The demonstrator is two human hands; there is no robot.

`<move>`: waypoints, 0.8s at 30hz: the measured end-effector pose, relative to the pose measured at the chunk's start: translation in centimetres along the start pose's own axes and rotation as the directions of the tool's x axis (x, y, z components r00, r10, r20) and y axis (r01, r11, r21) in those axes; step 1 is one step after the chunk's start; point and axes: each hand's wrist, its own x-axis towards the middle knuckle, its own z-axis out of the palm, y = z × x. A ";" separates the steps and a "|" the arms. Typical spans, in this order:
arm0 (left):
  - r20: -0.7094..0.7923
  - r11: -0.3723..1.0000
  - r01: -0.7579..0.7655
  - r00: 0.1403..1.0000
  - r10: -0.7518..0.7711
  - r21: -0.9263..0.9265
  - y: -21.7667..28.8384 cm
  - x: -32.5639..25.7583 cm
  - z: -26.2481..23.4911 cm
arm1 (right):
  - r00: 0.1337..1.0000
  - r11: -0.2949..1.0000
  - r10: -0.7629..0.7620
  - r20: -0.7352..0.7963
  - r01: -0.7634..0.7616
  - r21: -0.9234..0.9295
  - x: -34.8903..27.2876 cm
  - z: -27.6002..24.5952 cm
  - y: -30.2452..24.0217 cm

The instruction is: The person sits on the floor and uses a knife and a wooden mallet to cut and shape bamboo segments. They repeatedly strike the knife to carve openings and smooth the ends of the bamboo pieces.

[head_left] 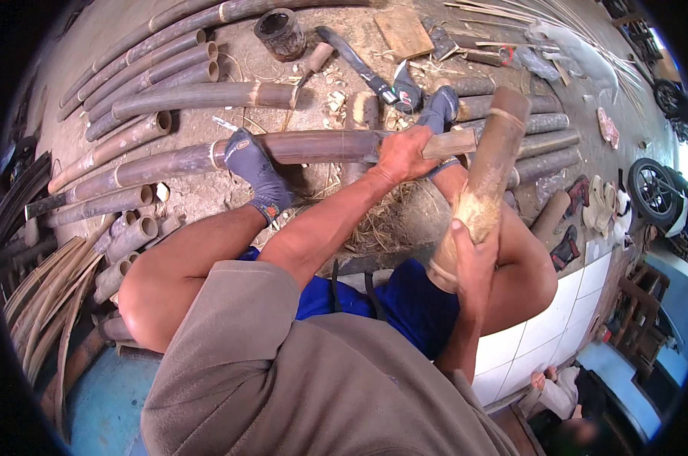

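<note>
A long dark bamboo pole lies across in front of me, under my left foot in a grey sock. Its right end is in the grip of my left hand, and a paler stretch shows past the fingers. My right hand is wrapped round a short, thick bamboo club, held tilted with its top leaning away and to the right. A pale, battered patch marks the club's middle. Its upper part rises in front of the pole's right end; I cannot tell whether they touch.
Cut bamboo tubes lie at left, and more tubes at right. Ahead are a dark pot, a wooden-handled tool, a long dark blade and a board. Bamboo strips stand left; a person is lower right.
</note>
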 end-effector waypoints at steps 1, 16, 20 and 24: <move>-0.004 1.000 -0.007 1.000 0.007 0.013 -0.2 -0.5 -0.1 | 0.992 0.991 0.126 0.020 -0.127 0.050 -0.1 -0.7 -1.0; -0.025 0.994 -0.021 0.999 0.023 0.107 -1.5 0.0 1.0 | 0.979 0.972 0.138 -0.153 -0.104 0.213 1.5 -6.9 -4.7; -0.047 0.993 -0.023 0.998 0.029 0.118 -2.0 0.1 0.7 | 0.844 0.753 0.180 -0.506 0.213 0.623 5.5 -11.5 -6.1; -0.045 0.993 -0.047 0.998 0.052 0.105 -1.7 0.3 0.9 | 0.983 0.844 -0.170 -0.071 0.182 0.504 2.9 -8.7 -8.3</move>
